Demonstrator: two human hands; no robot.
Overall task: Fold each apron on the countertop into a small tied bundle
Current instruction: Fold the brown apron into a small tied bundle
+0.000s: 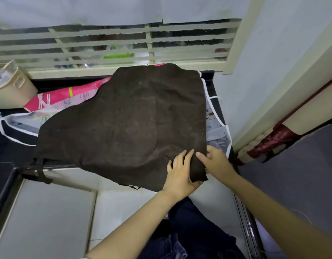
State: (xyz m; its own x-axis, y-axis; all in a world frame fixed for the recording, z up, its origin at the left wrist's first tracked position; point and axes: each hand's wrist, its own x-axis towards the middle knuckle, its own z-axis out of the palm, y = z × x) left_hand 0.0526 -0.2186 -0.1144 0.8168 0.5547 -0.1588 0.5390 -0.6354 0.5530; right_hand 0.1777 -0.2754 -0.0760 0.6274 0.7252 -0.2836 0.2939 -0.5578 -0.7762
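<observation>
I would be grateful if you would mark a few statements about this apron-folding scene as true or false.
1. The dark brown apron lies spread on top of the other aprons. True.
2. Both hands are at its far left corner. False: the left hand and the right hand hold its near right corner.
3. The brown apron is already a tied bundle. False: it lies open and is not yet folded.
4. A pink apron shows from under it on the left. True.
5. The beige basket stands to the right of the aprons. False: it stands at the far left.
</observation>
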